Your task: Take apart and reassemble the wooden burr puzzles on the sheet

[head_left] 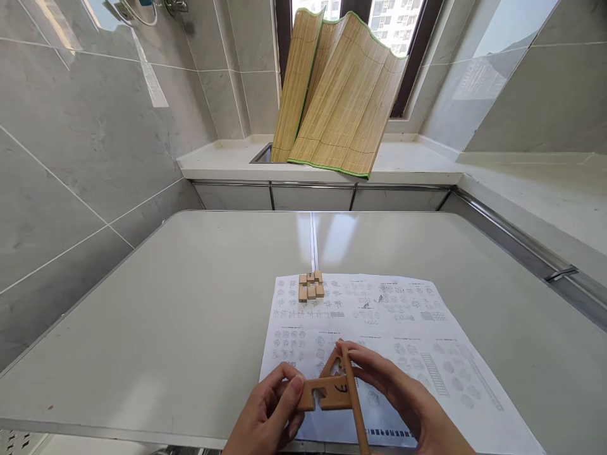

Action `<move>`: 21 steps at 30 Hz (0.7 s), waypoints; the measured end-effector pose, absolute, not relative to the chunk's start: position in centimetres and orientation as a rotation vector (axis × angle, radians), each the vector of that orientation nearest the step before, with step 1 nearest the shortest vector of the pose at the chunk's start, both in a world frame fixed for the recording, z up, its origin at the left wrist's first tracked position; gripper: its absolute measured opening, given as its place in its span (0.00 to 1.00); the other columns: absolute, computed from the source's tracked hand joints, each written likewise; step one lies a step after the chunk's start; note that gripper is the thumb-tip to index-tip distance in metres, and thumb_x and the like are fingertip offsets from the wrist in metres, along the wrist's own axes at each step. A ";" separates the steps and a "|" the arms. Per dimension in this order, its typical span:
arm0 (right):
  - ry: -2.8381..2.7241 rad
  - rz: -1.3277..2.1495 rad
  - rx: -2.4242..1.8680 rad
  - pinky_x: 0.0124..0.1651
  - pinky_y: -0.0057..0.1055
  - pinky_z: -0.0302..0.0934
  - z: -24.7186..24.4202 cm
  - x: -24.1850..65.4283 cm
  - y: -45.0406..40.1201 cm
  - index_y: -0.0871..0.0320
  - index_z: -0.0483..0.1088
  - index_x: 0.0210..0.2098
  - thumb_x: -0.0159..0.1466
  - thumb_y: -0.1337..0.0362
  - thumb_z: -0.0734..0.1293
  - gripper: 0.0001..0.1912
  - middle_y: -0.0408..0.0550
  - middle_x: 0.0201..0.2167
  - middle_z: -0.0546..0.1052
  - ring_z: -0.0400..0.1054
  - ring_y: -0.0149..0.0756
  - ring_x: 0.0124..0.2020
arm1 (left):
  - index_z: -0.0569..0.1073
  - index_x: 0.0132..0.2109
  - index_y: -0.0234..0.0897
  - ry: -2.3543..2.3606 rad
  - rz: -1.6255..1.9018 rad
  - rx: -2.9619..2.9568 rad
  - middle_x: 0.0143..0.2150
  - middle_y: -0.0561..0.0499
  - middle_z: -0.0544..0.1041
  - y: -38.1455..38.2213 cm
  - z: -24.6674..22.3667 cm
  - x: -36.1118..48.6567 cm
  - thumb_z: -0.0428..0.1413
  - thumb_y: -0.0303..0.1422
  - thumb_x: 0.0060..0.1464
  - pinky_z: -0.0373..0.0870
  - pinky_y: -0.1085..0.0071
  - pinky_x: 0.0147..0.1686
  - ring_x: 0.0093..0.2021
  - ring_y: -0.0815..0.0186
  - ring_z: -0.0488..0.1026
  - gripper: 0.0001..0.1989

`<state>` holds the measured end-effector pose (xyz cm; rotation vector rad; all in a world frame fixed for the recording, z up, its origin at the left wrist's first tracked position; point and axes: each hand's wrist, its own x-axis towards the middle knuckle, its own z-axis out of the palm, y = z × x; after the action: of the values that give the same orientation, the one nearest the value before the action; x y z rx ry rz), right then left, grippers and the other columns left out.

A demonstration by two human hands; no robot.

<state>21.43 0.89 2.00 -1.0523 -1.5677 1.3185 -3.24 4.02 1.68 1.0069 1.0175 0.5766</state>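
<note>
Near the front edge of the table, my left hand (272, 407) pinches the left end of a flat notched wooden piece (336, 393) marked with a dark figure. My right hand (403, 392) has its fingertips against the top of a long thin wooden piece (355, 401), which stands on edge across the notched piece's right end. Behind them leans a slanted wooden piece (329, 365) with a cutout. Under both hands lies a large white printed sheet (393, 341). A small group of wooden blocks (311, 286) sits at the sheet's upper left.
The pale table (190, 303) has a seam down its middle. Beyond it, a folded bamboo mat (351, 95) with green edging leans on a white ledge (403, 158) before a window. Grey tiled walls (71, 158) stand on both sides.
</note>
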 end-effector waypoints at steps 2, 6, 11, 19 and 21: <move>-1.644 1.269 -1.079 0.68 0.50 0.59 2.1 21.4 0.8 0.45 0.60 0.68 0.59 0.59 0.76 0.41 0.50 0.71 0.60 0.52 0.53 0.71 | 0.64 0.35 0.39 1.042 0.572 1.012 0.24 0.60 0.57 4.0 1.9 -3.3 0.53 0.57 0.60 0.46 0.75 0.23 0.23 0.74 0.50 0.24; -1.776 1.170 -1.126 0.68 0.49 0.59 2.8 21.1 0.6 0.43 0.60 0.68 0.60 0.58 0.75 0.39 0.48 0.70 0.62 0.55 0.54 0.70 | 0.66 0.35 0.39 1.094 0.576 1.041 0.24 0.59 0.58 3.7 3.0 -3.1 0.55 0.58 0.57 0.49 0.76 0.25 0.25 0.72 0.53 0.25; -1.771 1.208 -1.101 0.66 0.46 0.61 3.8 20.3 0.7 0.43 0.59 0.69 0.60 0.60 0.74 0.40 0.47 0.69 0.63 0.57 0.54 0.69 | 0.66 0.34 0.38 1.083 0.589 1.048 0.23 0.61 0.56 3.1 4.4 -2.2 0.55 0.56 0.59 0.49 0.76 0.24 0.23 0.73 0.52 0.23; -1.662 1.244 -1.096 0.66 0.48 0.60 3.0 18.9 0.6 0.42 0.60 0.68 0.54 0.70 0.77 0.46 0.48 0.67 0.66 0.60 0.54 0.67 | 0.66 0.36 0.38 1.043 0.624 1.086 0.23 0.59 0.60 2.7 4.7 -0.5 0.54 0.56 0.59 0.53 0.75 0.25 0.24 0.72 0.56 0.24; -1.615 1.266 -1.127 0.65 0.50 0.61 2.8 18.7 0.6 0.42 0.59 0.68 0.53 0.71 0.77 0.48 0.48 0.66 0.67 0.62 0.56 0.66 | 0.65 0.36 0.39 1.037 0.629 1.056 0.23 0.60 0.60 2.7 4.6 -0.4 0.54 0.56 0.59 0.53 0.76 0.25 0.24 0.72 0.56 0.23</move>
<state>18.74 0.60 2.80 -1.1274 -1.6145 1.2664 -0.38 2.66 4.65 1.0563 1.0366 0.6288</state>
